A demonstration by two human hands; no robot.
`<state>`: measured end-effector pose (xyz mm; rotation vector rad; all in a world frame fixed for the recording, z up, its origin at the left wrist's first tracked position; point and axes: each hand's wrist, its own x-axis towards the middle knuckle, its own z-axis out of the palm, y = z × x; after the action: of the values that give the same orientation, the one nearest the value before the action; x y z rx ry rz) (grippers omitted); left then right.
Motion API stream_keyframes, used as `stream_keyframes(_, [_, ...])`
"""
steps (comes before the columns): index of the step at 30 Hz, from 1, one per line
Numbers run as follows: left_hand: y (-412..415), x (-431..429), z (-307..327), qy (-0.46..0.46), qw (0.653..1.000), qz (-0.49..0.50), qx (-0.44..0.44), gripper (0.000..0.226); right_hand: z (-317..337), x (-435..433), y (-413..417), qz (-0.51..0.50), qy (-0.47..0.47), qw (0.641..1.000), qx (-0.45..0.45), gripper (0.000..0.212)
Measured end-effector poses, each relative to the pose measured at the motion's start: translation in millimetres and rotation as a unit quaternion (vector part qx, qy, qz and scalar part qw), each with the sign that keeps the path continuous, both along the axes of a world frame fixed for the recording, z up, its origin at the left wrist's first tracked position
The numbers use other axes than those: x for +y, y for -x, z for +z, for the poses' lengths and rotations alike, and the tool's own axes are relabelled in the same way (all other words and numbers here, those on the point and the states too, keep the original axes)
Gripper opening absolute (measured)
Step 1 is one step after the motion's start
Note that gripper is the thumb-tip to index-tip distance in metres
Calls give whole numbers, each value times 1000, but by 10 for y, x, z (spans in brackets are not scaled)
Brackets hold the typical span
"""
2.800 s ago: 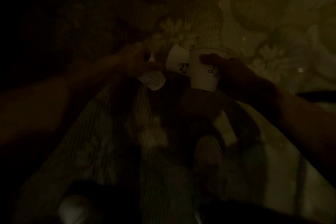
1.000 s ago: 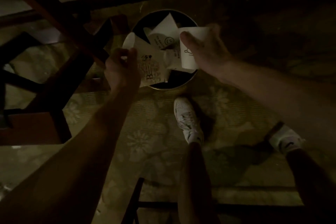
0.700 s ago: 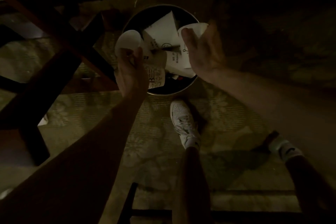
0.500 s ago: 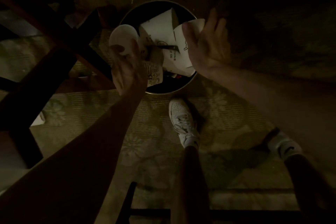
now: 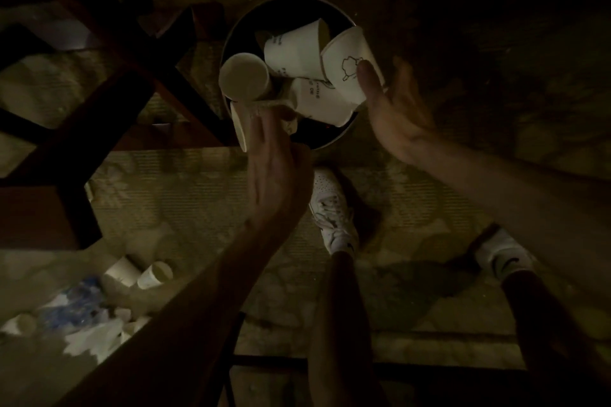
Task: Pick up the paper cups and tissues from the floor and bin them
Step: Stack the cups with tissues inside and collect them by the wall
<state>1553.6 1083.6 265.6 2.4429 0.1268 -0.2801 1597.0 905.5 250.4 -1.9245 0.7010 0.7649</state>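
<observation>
The round bin (image 5: 244, 31) stands on the patterned carpet (image 5: 185, 201), and several paper cups lie piled inside it. The sheep cup (image 5: 344, 56), at the right of the pile, bears a line drawing of a sheep. The back cup (image 5: 294, 49) and the printed cup (image 5: 317, 102) carry dark lettering too blurred to read. The round-faced cup (image 5: 244, 81) shows only a plain round face.

The right hand (image 5: 396, 116) is released, its fingers (image 5: 401, 76) spread and straight. Its thumb overlaps the sheep cup, and I cannot tell whether it touches. The left hand (image 5: 274, 168) reaches in with straight fingers (image 5: 261, 129), their tips resting on the rim cup (image 5: 238, 129) at the bin's near-left edge and grasping nothing. Something pale and crumpled lies just past them; I cannot tell whether it is tissue.

A dark wooden frame (image 5: 109, 36) crosses just left of the bin. Near the lower left, two floor cups (image 5: 155, 274) lie on their sides beside white tissues (image 5: 96, 337) and a bluish crumpled wrapper (image 5: 72, 304). A white sneaker (image 5: 334, 208) stands just below the bin. A second shoe (image 5: 502, 258), with a dark curved mark, is well to the right.
</observation>
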Motion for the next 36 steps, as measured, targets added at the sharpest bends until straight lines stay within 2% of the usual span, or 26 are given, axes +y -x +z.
stream_keyframes(3, [108,-191,-51,20,996,24,80,34,13,86,206,-50,6,998,33,78])
stream_keyframes(5, [124,-229,-171,11,994,33,101,37,5,141,334,-36,-15,998,59,80])
stream_keyframes(7, [53,-200,-290,16,995,50,89,33,-41,169,435,-29,-27,997,61,60])
stream_keyframes(9, [-18,-196,-322,20,997,45,58,28,-67,208,482,-101,-64,989,86,47])
stream_keyframes(10, [-40,-191,-323,15,998,40,47,27,-66,229,489,-135,-90,982,100,48])
stream_keyframes(13, [-52,-157,-234,-8,999,16,27,20,-15,232,531,-155,-150,970,115,52])
stream_keyframes(17, [-25,-236,210,-32,995,-26,91,9,343,43,623,-100,-154,978,95,16])
stream_keyframes(19, [-93,-323,552,-53,981,-95,164,21,703,-193,698,-56,-121,990,42,4])
stream_keyframes(22, [-452,-715,1324,-84,941,-221,243,36,1487,-719,850,-45,-81,995,-23,11])
stream_keyframes(24, [-738,-1178,2018,-149,907,-313,240,34,2119,-1109,986,-89,-75,992,-57,19])
stream_keyframes(26, [-924,-1791,2815,-168,878,-407,188,26,2775,-1554,1155,-159,-78,980,-87,28])
stream_keyframes(28, [-933,-2487,3592,-137,851,-486,146,24,3388,-2027,1387,-206,-69,967,-136,34])
stream_keyframes(31, [-652,-3558,4563,-124,802,-573,117,32,4100,-2766,1940,-282,-1,941,-185,24])
stream_keyframes(34, [-228,-4694,5304,-147,730,-665,50,36,4625,-3514,2525,-387,33,902,-189,20])
stream_keyframes(36, [110,-5427,5682,-174,677,-715,-1,39,4849,-3976,2902,-468,44,857,-209,23])
